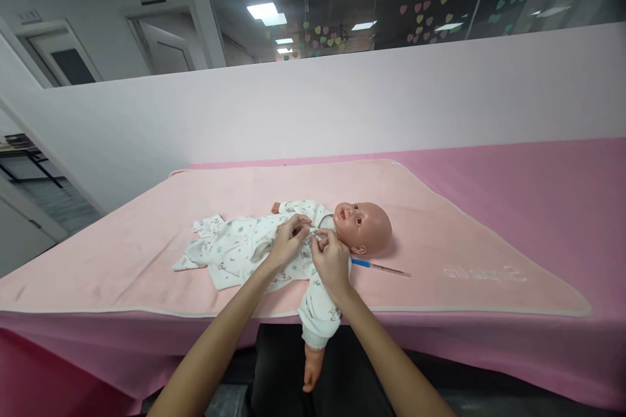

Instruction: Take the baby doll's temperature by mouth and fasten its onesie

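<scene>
A baby doll (364, 228) lies on its back with its head to the right, dressed in a white patterned onesie (235, 254). My left hand (289, 239) pinches the onesie's front opening at the chest, near the neckline. Just right of it, my right hand (331, 262) has thumb and fingers closed on the same cloth edge. What exactly sits between the fingertips is too small to make out. One doll arm, its sleeve (319, 313) on, hangs over the table's near edge. The onesie's leg ends lie flat to the left.
Beneath the doll spreads a peach mat (122, 254) over a pink tablecloth (552, 208). A blue-capped, pen-like stick (380, 267) lies by the doll's head. Behind the table rises a white wall (342, 111) with dark glass above.
</scene>
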